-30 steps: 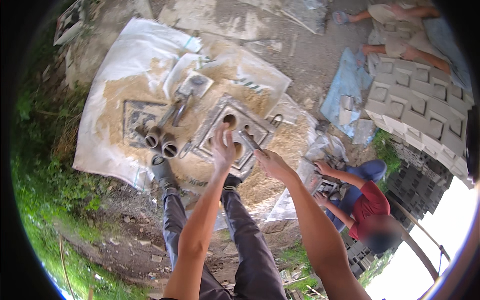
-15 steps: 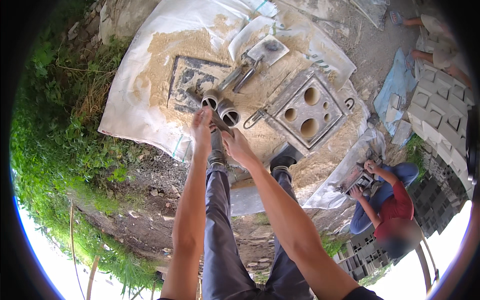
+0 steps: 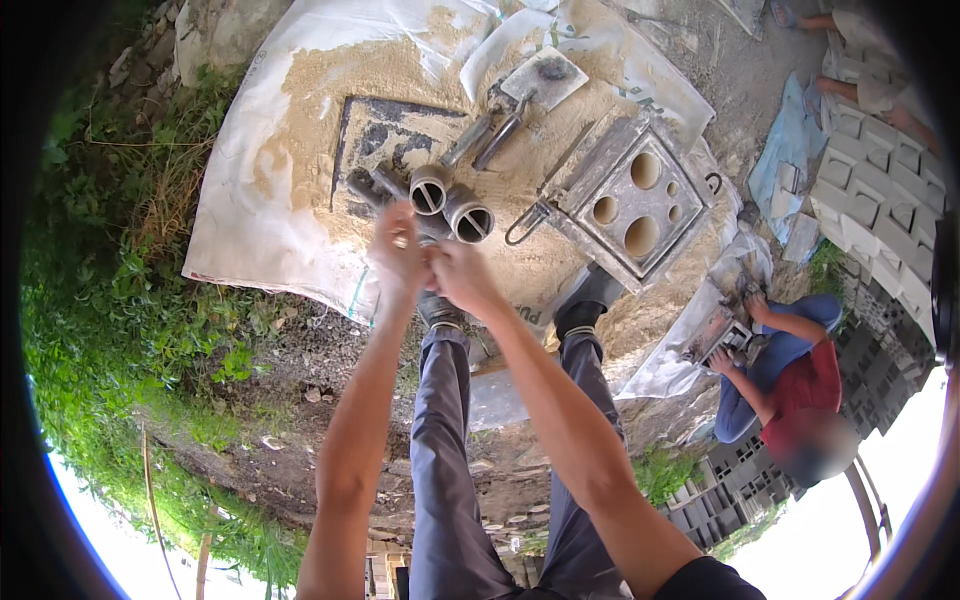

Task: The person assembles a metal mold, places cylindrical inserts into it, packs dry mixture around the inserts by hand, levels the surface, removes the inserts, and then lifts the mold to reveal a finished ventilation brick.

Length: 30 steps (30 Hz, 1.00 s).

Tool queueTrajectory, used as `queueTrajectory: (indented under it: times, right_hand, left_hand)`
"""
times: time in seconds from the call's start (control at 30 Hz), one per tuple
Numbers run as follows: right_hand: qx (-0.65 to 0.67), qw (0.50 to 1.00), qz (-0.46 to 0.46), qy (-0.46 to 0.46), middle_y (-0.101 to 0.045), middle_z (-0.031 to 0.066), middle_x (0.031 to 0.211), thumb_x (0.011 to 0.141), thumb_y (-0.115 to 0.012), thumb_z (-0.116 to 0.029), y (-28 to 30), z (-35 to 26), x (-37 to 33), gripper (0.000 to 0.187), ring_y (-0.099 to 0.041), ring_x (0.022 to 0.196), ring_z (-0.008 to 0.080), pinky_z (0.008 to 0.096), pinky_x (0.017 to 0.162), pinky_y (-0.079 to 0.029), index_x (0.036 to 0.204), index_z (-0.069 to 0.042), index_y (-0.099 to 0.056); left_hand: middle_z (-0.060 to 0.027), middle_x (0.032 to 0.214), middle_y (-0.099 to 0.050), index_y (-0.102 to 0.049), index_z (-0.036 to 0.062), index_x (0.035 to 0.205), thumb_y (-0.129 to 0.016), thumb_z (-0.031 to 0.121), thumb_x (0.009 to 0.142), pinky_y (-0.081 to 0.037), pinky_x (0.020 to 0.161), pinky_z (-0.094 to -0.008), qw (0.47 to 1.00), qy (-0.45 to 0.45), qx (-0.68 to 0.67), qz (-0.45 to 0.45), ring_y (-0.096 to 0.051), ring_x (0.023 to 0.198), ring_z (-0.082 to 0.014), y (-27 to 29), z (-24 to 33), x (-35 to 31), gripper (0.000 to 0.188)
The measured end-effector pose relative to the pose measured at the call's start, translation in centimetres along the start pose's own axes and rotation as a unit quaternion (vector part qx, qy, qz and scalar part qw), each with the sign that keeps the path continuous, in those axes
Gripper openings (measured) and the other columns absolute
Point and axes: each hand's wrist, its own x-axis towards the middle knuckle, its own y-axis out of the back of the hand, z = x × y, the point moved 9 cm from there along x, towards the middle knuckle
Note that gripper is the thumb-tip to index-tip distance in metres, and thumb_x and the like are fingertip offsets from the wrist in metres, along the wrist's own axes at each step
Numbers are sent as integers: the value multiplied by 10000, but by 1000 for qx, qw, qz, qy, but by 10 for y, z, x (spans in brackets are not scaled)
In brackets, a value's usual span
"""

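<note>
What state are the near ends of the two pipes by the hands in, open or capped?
Open: left pipe and right pipe each show a dark hollow crossed by a thin bar. Far ends: cannot tell.

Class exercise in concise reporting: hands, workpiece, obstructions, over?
Left hand, right hand close together, blurred; grip unclear. Two round tubes just beyond, open ends showing. Left shoe partly behind hands; nothing seen blocking.
</note>
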Motion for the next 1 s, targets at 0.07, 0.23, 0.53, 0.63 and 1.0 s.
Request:
queueTrajectory:
  times: [0.07,0.23,0.53,0.63,1.0]
  right_hand:
    - [-120,971,197,55,-679,173,895,922,-472,-109,87,-11,-45,193,-692,825,269,376,744,-529,939,-15,-639]
    - [-428,810,344,206,-391,221,1376,876,-609,-343,215,-34,-72,588,-390,1286,364,511,1011,-348,1346,-54,-404]
    - [-532,764,279,235,-96,145,1568,918,-464,-486,206,3,-57,774,-146,1437,324,583,1111,-97,1502,-78,-161]
    - [-541,756,288,228,-96,147,1568,921,-464,-477,205,7,-57,768,-147,1437,324,584,1106,-95,1502,-79,-161]
    - [-540,752,295,236,-133,152,1559,914,-488,-447,203,6,-61,760,-208,1409,304,556,1085,-126,1494,-58,-188]
  left_hand:
    - [-150,1167,-606,-529,36,1218,-629,124,880,-542,861,-411,979,79,-17,-186,-631,1014,-260,-66,40,-30,363]
    - [-226,1205,-539,-413,-30,1283,-644,317,866,-499,869,-416,955,-120,178,-204,-579,1058,-345,-154,88,-57,590]
    - [-193,744,-625,-569,-35,943,-543,263,945,-458,611,-408,972,16,3,-233,-629,681,-330,-191,38,-50,299]
    - [-92,601,-556,-586,0,839,-490,418,970,-395,515,-325,972,29,-68,-223,-540,531,-196,-193,21,-47,449]
    - [-74,713,-606,-613,29,861,-558,520,901,-492,710,-378,919,297,-206,-158,-604,614,-244,-193,9,-65,496]
